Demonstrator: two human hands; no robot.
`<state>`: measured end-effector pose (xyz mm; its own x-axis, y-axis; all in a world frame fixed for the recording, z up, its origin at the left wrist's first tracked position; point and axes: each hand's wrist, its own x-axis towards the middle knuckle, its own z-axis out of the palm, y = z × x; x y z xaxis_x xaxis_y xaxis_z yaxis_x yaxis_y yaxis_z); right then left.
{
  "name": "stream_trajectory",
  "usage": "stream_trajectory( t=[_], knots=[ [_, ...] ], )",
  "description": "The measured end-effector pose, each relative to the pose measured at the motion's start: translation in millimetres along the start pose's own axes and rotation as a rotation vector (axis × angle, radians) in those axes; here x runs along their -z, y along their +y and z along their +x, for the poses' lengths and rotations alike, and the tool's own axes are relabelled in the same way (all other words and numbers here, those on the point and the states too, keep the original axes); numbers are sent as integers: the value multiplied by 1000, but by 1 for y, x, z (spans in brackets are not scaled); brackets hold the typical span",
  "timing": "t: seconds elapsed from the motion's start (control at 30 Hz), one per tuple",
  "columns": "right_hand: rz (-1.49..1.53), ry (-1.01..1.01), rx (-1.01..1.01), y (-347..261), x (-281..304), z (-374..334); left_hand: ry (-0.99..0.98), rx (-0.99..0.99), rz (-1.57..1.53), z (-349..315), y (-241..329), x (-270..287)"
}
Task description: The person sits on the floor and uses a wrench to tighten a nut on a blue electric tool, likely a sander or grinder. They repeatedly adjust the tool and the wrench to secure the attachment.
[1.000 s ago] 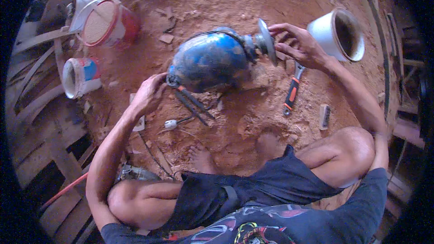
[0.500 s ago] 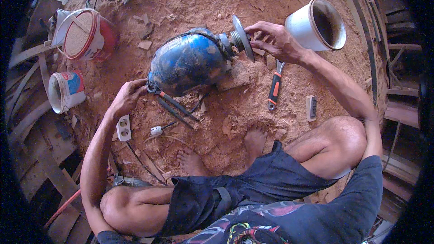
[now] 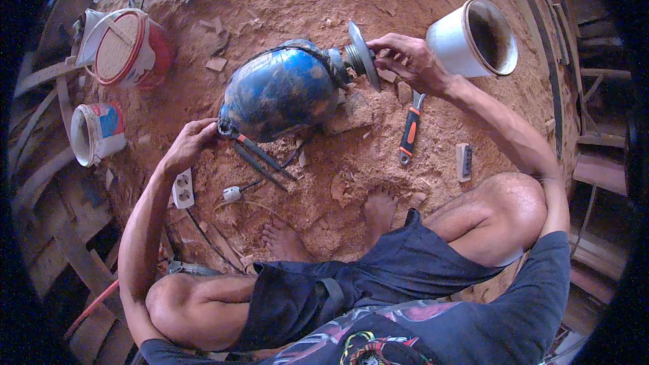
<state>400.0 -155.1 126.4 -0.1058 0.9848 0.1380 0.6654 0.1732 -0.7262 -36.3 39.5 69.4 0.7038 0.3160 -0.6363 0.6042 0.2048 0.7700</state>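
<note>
A blue, dirt-smeared rounded machine [image 3: 277, 98], like a motor body, lies on its side on the sawdust, a dark cord around it. From its right end juts a short threaded shaft bearing a grey metal disc [image 3: 365, 56]. My right hand [image 3: 419, 62] is closed, its fingertips against the disc's outer face. At the machine's other end my left hand [image 3: 193, 143] pinches the tip; its exact hold is partly hidden. Just below that tip, pliers [image 3: 260, 157] with black handles and orange collars lie with their head beside my fingers.
An orange-and-black adjustable wrench [image 3: 410, 135] and a small pale block [image 3: 464, 162] lie at right. A white bucket [image 3: 449, 40] sits beyond. Left are a red-and-white bucket [image 3: 152, 51], a smaller white bucket [image 3: 108, 136], a power strip [image 3: 182, 189] and a white plug [image 3: 232, 194]. Wood scraps line both sides.
Both hands keep their places on the machine and disc. The view has shifted very slightly; nothing else has visibly moved.
</note>
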Motion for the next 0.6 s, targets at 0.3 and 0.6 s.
stream_trajectory(
  t=[0.3, 0.6],
  knots=[
    [-15, 37, 14, 1, -4, 1, 29, -25, -34, -1, 0, -3],
    [-121, 27, 47, 3, -4, 2, 30, -23, 16, -2, 2, -2]
  ],
)
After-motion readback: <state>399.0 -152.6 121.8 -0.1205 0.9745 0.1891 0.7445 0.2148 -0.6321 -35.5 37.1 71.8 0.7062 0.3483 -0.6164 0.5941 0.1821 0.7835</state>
